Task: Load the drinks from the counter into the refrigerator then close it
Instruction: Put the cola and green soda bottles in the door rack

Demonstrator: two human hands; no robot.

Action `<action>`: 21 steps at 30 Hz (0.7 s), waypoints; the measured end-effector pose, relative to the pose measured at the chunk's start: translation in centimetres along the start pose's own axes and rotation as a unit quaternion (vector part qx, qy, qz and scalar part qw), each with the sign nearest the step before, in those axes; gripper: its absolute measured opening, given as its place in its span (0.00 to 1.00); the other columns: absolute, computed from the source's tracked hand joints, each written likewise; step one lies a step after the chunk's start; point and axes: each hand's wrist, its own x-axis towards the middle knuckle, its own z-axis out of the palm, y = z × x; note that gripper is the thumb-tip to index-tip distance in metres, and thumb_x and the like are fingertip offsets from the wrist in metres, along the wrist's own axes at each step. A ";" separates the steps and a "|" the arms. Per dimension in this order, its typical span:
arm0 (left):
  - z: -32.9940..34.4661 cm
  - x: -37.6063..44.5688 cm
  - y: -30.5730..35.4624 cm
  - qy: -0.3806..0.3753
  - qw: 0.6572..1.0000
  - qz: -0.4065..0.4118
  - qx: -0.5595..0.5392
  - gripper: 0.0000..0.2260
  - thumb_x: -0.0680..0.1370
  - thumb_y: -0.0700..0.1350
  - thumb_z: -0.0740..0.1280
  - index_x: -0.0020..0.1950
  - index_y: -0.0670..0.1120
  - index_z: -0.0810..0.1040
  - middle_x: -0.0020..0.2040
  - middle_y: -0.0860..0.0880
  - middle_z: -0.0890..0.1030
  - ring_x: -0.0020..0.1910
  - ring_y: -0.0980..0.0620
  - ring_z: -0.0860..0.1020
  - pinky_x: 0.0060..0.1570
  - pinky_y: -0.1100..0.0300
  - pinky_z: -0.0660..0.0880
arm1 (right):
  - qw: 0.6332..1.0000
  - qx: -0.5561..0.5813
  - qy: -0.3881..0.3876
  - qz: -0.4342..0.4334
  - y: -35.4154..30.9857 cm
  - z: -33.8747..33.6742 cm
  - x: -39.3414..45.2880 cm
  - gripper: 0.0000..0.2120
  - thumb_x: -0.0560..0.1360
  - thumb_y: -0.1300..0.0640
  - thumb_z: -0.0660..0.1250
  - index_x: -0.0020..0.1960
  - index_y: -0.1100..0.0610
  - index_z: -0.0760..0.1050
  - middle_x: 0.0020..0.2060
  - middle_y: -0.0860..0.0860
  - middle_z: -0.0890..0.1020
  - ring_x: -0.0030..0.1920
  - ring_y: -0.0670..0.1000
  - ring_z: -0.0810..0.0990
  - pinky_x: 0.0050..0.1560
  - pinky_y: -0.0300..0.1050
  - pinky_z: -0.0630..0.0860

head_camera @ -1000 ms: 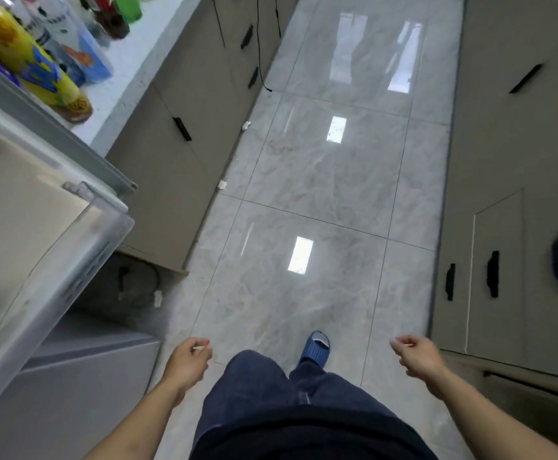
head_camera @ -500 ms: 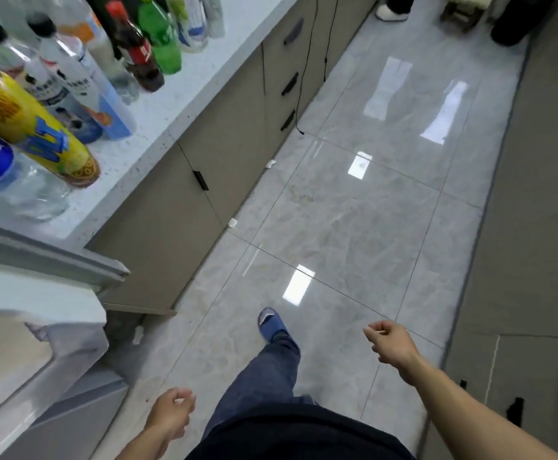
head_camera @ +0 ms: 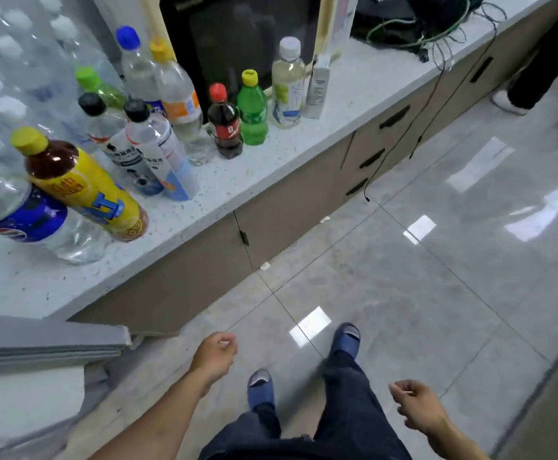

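1. Left hand (head_camera: 216, 355) hangs low over the floor (head_camera: 403, 293), fingers loosely curled, holding nothing. Right hand (head_camera: 418, 408) the same: loose curl, nothing in it.
2. Drinks stand crowded on the surface (head_camera: 271, 167), above and ahead of both hands, well apart from them. None picked up yet.
3. Closest to the left hand, up and to its left: yellow-label bottle (head_camera: 85, 187) and blue-label bottle (head_camera: 25, 210), both near the surface's front edge.
4. Further off, up and ahead: cola bottle (head_camera: 224, 124), green bottle (head_camera: 252, 111), pale bottle (head_camera: 287, 88), a small carton (head_camera: 319, 88) beside it.
5. Refrigerator (head_camera: 38, 340) edge shows just left of the left hand; I judge its door open, the inside not visible.
6. Risk: bottles touch or nearly touch, so reaching for one could knock a neighbour over or off the front edge.
7. Risk: a dangling cable (head_camera: 400, 134) hangs down the cabinet fronts ahead of the right hand; an arm or foot could snag it.
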 end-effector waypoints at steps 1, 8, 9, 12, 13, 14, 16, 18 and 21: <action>0.5 0.3 1.0 0.010 1.000 -0.002 -0.010 0.05 0.81 0.47 0.63 0.50 0.51 0.78 0.48 0.47 0.82 0.40 0.49 0.79 0.39 0.60 0.75 | 1.000 -0.011 -0.005 0.000 -1.1 -0.9 1.5 0.09 0.77 0.59 0.69 0.40 0.61 0.75 0.26 0.53 0.73 0.27 0.51 0.68 0.26 0.37 0.64; 4.8 -0.4 6.2 0.081 0.992 -0.060 -0.069 0.08 0.81 0.47 0.63 0.50 0.47 0.80 0.45 0.45 0.81 0.38 0.48 0.76 0.38 0.58 0.73 | 0.997 -0.069 -0.025 -0.038 -10.8 -8.1 11.9 0.07 0.75 0.61 0.72 0.40 0.63 0.78 0.28 0.55 0.78 0.26 0.53 0.72 0.29 0.39 0.67; 5.4 -0.6 6.9 0.090 0.990 -0.067 -0.081 0.08 0.81 0.47 0.62 0.50 0.47 0.80 0.45 0.45 0.81 0.38 0.48 0.76 0.38 0.58 0.73 | 0.994 -0.082 -0.037 -0.055 -12.5 -8.7 13.3 0.07 0.75 0.60 0.72 0.41 0.62 0.79 0.29 0.54 0.78 0.27 0.52 0.72 0.30 0.39 0.66; 7.2 -1.1 9.1 0.119 0.982 -0.089 -0.115 0.06 0.81 0.49 0.63 0.50 0.50 0.78 0.48 0.47 0.82 0.43 0.47 0.80 0.42 0.55 0.78 | 0.987 -0.113 -0.065 -0.098 -17.7 -9.8 16.8 0.08 0.76 0.59 0.72 0.39 0.58 0.78 0.31 0.52 0.78 0.30 0.50 0.71 0.33 0.40 0.65; 7.7 -1.2 9.8 0.131 0.979 -0.095 -0.126 0.05 0.81 0.49 0.63 0.50 0.51 0.78 0.48 0.47 0.82 0.45 0.46 0.81 0.45 0.53 0.80 | 0.984 -0.123 -0.072 -0.110 -19.4 -10.0 17.6 0.08 0.76 0.58 0.71 0.38 0.58 0.78 0.30 0.51 0.78 0.30 0.50 0.71 0.33 0.41 0.65; 8.2 -1.4 10.5 0.144 0.975 -0.096 -0.139 0.04 0.81 0.49 0.64 0.50 0.51 0.78 0.48 0.48 0.82 0.46 0.47 0.81 0.46 0.53 0.80 | 0.981 -0.129 -0.080 -0.120 -21.2 -10.0 18.1 0.09 0.76 0.57 0.71 0.38 0.59 0.78 0.30 0.50 0.78 0.30 0.50 0.71 0.33 0.42 0.66; 8.8 -1.4 11.7 0.168 0.967 -0.088 -0.171 0.03 0.81 0.48 0.65 0.50 0.50 0.78 0.46 0.47 0.83 0.44 0.47 0.81 0.43 0.54 0.80 | 0.976 -0.133 -0.096 -0.142 -24.6 -9.8 18.7 0.08 0.75 0.57 0.71 0.39 0.59 0.80 0.30 0.50 0.79 0.31 0.51 0.73 0.36 0.44 0.70; 8.9 -0.9 13.0 0.183 0.960 -0.073 -0.201 0.03 0.80 0.46 0.66 0.50 0.49 0.79 0.45 0.45 0.84 0.41 0.48 0.81 0.38 0.57 0.78 | 0.970 -0.128 -0.109 -0.174 -28.1 -9.1 19.0 0.05 0.75 0.58 0.71 0.41 0.57 0.80 0.33 0.50 0.80 0.33 0.50 0.75 0.37 0.43 0.71; 8.1 0.6 15.3 0.190 0.958 -0.051 -0.210 0.02 0.80 0.45 0.67 0.50 0.51 0.79 0.46 0.46 0.84 0.43 0.48 0.82 0.41 0.56 0.79 | 0.959 -0.127 -0.134 -0.215 -33.1 -7.3 18.2 0.03 0.77 0.58 0.69 0.44 0.54 0.79 0.38 0.52 0.81 0.36 0.49 0.77 0.39 0.42 0.74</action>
